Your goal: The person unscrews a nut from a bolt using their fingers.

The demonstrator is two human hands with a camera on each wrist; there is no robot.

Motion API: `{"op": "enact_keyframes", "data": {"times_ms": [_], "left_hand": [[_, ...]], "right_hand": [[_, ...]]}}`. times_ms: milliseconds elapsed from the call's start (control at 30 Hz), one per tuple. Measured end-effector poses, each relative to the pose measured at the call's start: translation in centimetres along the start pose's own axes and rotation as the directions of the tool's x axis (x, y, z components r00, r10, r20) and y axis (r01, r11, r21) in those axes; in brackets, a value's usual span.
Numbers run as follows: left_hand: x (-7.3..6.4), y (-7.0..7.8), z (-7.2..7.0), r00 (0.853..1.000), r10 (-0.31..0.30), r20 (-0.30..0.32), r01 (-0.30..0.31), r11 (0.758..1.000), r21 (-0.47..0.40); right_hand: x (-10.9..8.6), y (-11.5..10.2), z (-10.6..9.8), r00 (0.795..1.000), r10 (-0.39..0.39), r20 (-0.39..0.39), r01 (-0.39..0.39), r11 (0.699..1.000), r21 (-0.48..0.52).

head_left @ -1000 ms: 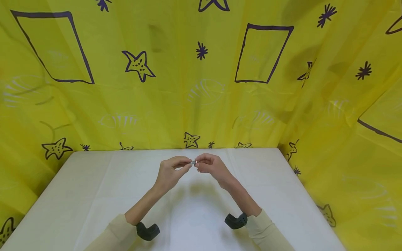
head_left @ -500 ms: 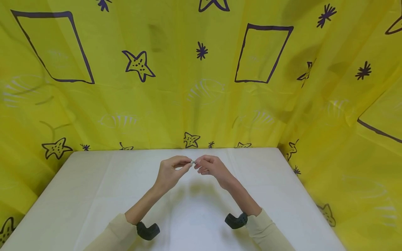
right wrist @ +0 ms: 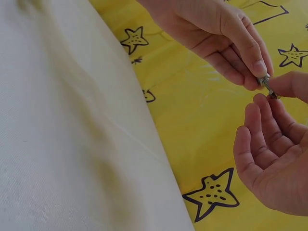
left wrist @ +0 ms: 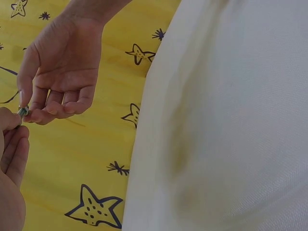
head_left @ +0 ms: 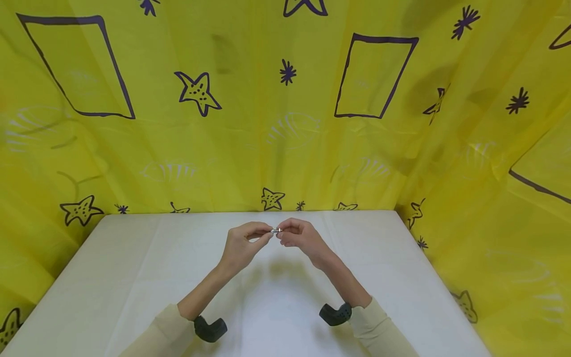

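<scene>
A small metal bolt [head_left: 275,231] spans the gap between the two hands, raised over the table. My left hand [head_left: 241,245] pinches its left end between thumb and fingertips. At the other end, my right hand [head_left: 308,240] holds a small nut [right wrist: 274,95] between thumb and fingertips. Threads on the bolt's shaft [right wrist: 267,85] show in the right wrist view, between the two fingertip grips. From the left wrist, the metal piece [left wrist: 22,111] is partly covered by fingers, and the right hand's other fingers lie loosely bent.
A white-covered table [head_left: 178,267] lies beneath the hands. Yellow curtains [head_left: 241,148] printed with starfish and fish rise behind it and along both sides. Each wrist wears a dark curved mount [head_left: 210,329].
The right thumb and fingers rolled about the bolt's right end half a second ago, then returned close to their earlier pose, with more of the end showing now. The left hand stays still.
</scene>
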State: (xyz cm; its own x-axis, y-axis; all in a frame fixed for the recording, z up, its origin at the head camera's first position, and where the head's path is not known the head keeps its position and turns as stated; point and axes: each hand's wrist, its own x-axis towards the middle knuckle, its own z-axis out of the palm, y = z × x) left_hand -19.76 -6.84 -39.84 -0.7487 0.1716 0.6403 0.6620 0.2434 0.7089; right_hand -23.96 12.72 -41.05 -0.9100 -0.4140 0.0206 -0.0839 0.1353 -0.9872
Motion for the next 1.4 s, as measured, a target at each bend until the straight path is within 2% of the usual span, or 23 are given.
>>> {"op": "enact_keyframes", "data": {"times_ms": [200, 400, 567, 1133, 1300, 1400], "left_hand": [[-0.01, 0.11, -0.03, 1.000, -0.007, 0.000, 0.007, 1.000, -0.007], [-0.04, 0.21, -0.06, 1.000, -0.010, -0.002, 0.010, 1.000, 0.002], [-0.09, 0.28, -0.08, 1.000, -0.021, 0.001, 0.021, 1.000, -0.002], [0.03, 0.15, -0.07, 1.000, -0.006, 0.000, 0.006, 1.000, 0.004], [0.14, 0.14, 0.01, 1.000, 0.008, -0.007, -0.008, 1.000, 0.008], [0.18, 0.17, 0.03, 1.000, 0.013, -0.009, -0.013, 1.000, 0.012]], "right_hand": [[0.07, 0.12, -0.01, 1.000, -0.004, 0.007, 0.004, 1.000, 0.004], [0.15, -0.03, -0.03, 0.999, 0.042, 0.024, -0.041, 0.998, -0.038], [0.26, 0.06, 0.13, 0.998, 0.060, 0.000, -0.060, 0.997, -0.047], [0.19, 0.14, 0.06, 1.000, -0.030, 0.002, 0.030, 1.000, 0.008], [0.25, 0.03, 0.05, 0.999, -0.034, 0.019, 0.035, 0.999, -0.010], [0.27, -0.14, 0.13, 1.000, -0.017, 0.001, 0.017, 1.000, -0.011]]}}
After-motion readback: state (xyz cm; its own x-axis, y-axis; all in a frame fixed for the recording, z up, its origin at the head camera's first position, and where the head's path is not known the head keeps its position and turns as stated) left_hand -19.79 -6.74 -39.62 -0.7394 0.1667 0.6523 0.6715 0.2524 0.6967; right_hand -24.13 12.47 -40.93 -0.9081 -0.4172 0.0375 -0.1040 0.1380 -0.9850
